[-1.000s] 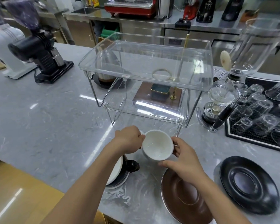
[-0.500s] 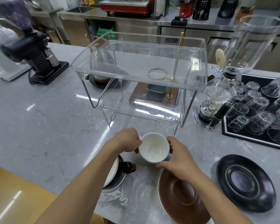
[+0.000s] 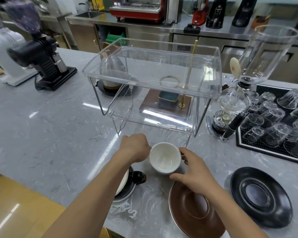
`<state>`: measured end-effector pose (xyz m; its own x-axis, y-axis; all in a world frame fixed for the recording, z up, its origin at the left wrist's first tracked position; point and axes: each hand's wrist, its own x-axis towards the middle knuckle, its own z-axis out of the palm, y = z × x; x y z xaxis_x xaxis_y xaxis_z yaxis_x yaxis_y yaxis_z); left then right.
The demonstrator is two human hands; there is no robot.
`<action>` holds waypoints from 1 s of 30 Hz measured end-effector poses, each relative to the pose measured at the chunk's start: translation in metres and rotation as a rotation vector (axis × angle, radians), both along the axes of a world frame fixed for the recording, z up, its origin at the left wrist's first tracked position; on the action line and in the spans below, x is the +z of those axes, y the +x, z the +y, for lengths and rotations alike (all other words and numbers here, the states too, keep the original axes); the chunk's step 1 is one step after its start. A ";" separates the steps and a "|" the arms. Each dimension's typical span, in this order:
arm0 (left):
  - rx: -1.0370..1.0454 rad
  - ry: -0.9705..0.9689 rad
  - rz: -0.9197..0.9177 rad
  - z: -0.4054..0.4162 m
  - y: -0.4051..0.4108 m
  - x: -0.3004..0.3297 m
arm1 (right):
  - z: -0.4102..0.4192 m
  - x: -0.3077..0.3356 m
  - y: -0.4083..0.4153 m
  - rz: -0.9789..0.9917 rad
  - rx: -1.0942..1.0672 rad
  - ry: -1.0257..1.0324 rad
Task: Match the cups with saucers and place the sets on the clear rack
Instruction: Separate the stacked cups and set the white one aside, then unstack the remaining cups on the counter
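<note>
A white cup (image 3: 164,158) hangs just above the marble counter, in front of the clear two-tier rack (image 3: 151,83). My left hand (image 3: 133,148) grips its left side with curled fingers, and my right hand (image 3: 193,170) holds its right side, thumb under the near rim. A brown saucer (image 3: 194,213) lies below my right wrist. A black saucer (image 3: 260,194) sits to the right. Under my left forearm lie a black cup (image 3: 137,176) and a stack of white and dark saucers (image 3: 126,188), partly hidden.
A black tray of upturned glasses (image 3: 273,124) stands at the right, with a siphon coffee maker (image 3: 230,107) beside the rack. A black grinder (image 3: 41,64) is at the far left. A wooden drip stand (image 3: 165,103) sits behind the rack. The counter's front edge is close.
Both hands have brought the white cup slightly nearer and lower. The camera has shifted a little.
</note>
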<state>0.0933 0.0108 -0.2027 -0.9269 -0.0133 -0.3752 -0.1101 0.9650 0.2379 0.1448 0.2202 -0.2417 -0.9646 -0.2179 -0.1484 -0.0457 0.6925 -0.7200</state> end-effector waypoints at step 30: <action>0.540 0.800 0.461 -0.100 0.165 -0.025 | -0.064 0.018 0.032 0.030 0.188 -0.278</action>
<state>0.2583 -0.0889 -0.2275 -0.9266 -0.3693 -0.0715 -0.2137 0.3604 0.9080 0.1766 0.1565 -0.2235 -0.9066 -0.4208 -0.0302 -0.1782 0.4468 -0.8767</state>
